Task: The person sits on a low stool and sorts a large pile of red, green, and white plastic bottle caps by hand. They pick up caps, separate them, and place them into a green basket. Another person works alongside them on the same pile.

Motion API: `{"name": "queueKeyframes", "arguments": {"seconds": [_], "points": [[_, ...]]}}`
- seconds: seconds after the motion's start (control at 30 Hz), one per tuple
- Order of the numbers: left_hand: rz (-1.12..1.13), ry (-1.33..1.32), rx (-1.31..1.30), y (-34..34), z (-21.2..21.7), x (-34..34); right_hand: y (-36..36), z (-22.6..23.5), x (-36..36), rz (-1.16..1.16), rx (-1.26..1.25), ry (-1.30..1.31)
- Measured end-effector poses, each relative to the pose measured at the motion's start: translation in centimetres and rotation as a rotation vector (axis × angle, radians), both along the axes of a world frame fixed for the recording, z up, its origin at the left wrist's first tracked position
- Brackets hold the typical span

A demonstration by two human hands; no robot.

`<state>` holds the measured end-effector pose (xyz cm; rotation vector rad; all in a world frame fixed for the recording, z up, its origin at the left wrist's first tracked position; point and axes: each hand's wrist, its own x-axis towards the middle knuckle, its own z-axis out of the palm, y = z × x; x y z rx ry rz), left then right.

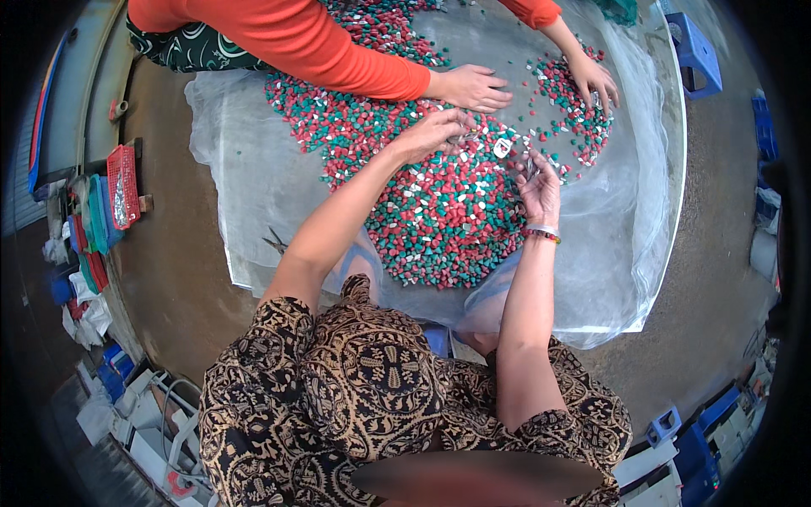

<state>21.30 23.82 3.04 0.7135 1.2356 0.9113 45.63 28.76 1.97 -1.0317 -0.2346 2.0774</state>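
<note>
A broad heap of small cone-shaped pieces [439, 220], red, green and white, lies on a sheet before me. My left hand [432, 137] reaches over its far part, fingers apart and bent down toward the pieces. To its right, my right hand [538, 188] is turned partly palm up at the heap's edge. Its fingers curl around something small and pale that I cannot make out. A white piece with an opening [502, 149] lies between my hands. A co-worker's flat hand [470, 88] rests just beyond my left one; their other hand [595, 83] touches a smaller heap.
Thin translucent netting [608, 245] covers the pale work surface. A dark pliers-like tool [274, 241] lies left of my left forearm. A blue plastic stool [694, 55] stands at the far right, a red basket [122, 188] at the left. Stacked goods line both sides.
</note>
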Motion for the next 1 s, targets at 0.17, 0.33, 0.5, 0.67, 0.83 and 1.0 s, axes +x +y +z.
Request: {"name": "queueKeyframes", "arguments": {"seconds": [0.17, 0.33, 0.5, 0.67, 0.83, 1.0], "points": [[-0.213, 1.229, 0.436, 1.7, -1.5, 2.5, 1.5, -1.0, -0.6, 0.303, 0.222, -0.721], [0.034, 1.090, 0.621, 2.7, -0.2, 3.0, 1.0, -3.7, -3.8, 0.521, 0.791, -1.551], [0.158, -0.462, 0.130, -0.4, 3.9, -0.2, 0.4, -1.9, -5.3, 0.473, 0.589, -1.030], [0.284, -0.671, 0.029, -2.1, 6.0, -0.8, 0.5, -0.2, -3.8, 0.040, 0.172, 0.131], [0.199, -0.678, -0.120, -2.3, 6.0, 0.6, 6.0, -0.6, 1.2, -0.013, 0.136, 0.145], [-0.062, -0.244, -0.247, -4.4, 6.0, 1.0, 15.9, -1.8, 4.8, 0.467, 0.789, -1.688]]}}
